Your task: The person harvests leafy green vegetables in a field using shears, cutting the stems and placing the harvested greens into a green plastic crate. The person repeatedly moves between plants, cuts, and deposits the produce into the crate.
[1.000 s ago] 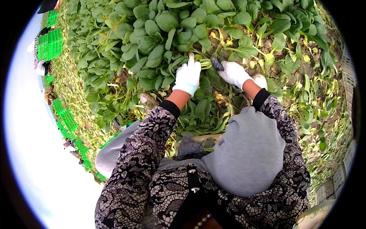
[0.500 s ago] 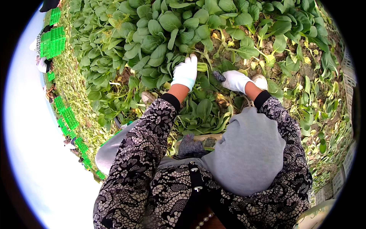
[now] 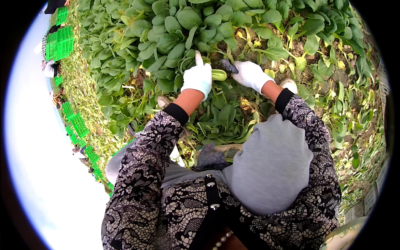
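Showing green crates (image 3: 60, 43) stacked at far left, then dense leafy plants (image 3: 141, 29). Grasping a green-stalked vegetable (image 3: 218, 75) in the gloved left hand (image 3: 197, 76) (with one finger extended), stalk end between both hands. Clutching a dark, rough-surfaced object (image 3: 229, 66) in the gloved right hand (image 3: 251, 76). Ending at a pale shoe (image 3: 289, 85), near the right wrist.

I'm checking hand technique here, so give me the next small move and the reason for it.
Perhaps curl in the index finger of the left hand: it stretches out straight while that hand grips a leafy green, whose pale stem end sticks out near the right hand and the dark object held there. Curling it would likely steady the grip.
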Demonstrator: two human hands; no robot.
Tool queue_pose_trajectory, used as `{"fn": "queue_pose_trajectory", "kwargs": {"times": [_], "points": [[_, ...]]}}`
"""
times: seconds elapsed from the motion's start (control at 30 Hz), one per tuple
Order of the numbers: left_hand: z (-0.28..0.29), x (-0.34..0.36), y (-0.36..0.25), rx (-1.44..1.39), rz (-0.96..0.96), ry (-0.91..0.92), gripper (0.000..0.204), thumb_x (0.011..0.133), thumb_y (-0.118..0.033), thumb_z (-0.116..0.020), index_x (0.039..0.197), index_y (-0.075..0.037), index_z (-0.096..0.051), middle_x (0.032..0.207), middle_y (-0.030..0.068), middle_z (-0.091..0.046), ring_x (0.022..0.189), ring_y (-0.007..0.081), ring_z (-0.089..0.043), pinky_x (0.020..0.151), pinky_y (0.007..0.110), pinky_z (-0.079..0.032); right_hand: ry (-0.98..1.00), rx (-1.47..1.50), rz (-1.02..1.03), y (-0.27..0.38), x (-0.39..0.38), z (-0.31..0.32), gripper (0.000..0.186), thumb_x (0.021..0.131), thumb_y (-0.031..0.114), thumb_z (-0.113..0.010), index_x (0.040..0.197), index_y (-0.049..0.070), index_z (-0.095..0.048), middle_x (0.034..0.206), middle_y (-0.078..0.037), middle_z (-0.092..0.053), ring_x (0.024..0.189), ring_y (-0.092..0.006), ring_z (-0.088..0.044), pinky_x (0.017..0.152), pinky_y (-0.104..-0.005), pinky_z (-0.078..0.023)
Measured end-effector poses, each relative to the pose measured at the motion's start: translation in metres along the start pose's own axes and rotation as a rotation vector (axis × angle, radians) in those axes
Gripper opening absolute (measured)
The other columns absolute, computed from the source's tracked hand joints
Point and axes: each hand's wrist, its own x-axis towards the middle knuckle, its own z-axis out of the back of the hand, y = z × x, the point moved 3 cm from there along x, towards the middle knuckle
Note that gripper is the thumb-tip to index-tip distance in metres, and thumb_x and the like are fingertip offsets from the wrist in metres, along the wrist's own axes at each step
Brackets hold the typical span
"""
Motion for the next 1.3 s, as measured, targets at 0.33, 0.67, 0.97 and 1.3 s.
{"fn": "queue_pose_trajectory", "kwargs": {"times": [0.33,0.67,0.97,1.3], "points": [[-0.042,-0.011,0.027,0.032,0.013,-0.028,0.034,0.083,-0.009,-0.064,0.117,-0.006,-0.059,0.153,0.0276,-0.04,0.078,0.0288,-0.071,0.068,0.042,-0.059,0.018,0.135,-0.047,0.003,0.037,-0.042,0.041,0.089,0.036,-0.064,0.103,-0.003,-0.066,0.099,-0.028,-0.069,0.097,-0.0463,-0.066,0.086,-0.0512,-0.052],[-0.028,-0.005,0.034,-0.103,-0.032,0.021,0.032,0.08,-0.007,-0.066,0.111,-0.007,-0.059,0.153,0.0218,-0.041,0.086,0.0318,-0.071,0.075,0.046,-0.058,0.277,0.112,-0.064,-0.008,0.064,-0.047,0.049,0.092,0.036,-0.063,0.118,-0.006,-0.065,0.116,-0.03,-0.067,0.11,-0.0453,-0.064,0.095,-0.0462,-0.05],[-0.041,-0.043,0.042,-0.332,-0.053,-0.228,0.03,0.074,-0.005,-0.069,0.104,-0.009,-0.063,0.138,0.0088,-0.056,0.09,0.0317,-0.07,0.076,0.042,-0.057,0.193,0.226,-0.135,-0.024,-0.008,-0.033,0.04,0.087,0.03,-0.066,0.105,-0.006,-0.067,0.101,-0.031,-0.068,0.099,-0.0459,-0.065,0.088,-0.0472,-0.051],[0.018,-0.102,0.051,-1.745,-0.182,-0.428,0.051,0.071,-0.005,-0.087,0.118,-0.003,-0.068,0.119,0.0043,-0.068,0.104,0.0152,-0.065,0.096,0.031,-0.051,-0.455,0.451,0.073,0.06,-0.081,0.117,0.041,0.083,0.022,-0.077,0.115,-0.001,-0.065,0.09,-0.007,-0.07,0.079,-0.0147,-0.061,0.076,-0.0298,-0.05]]}}
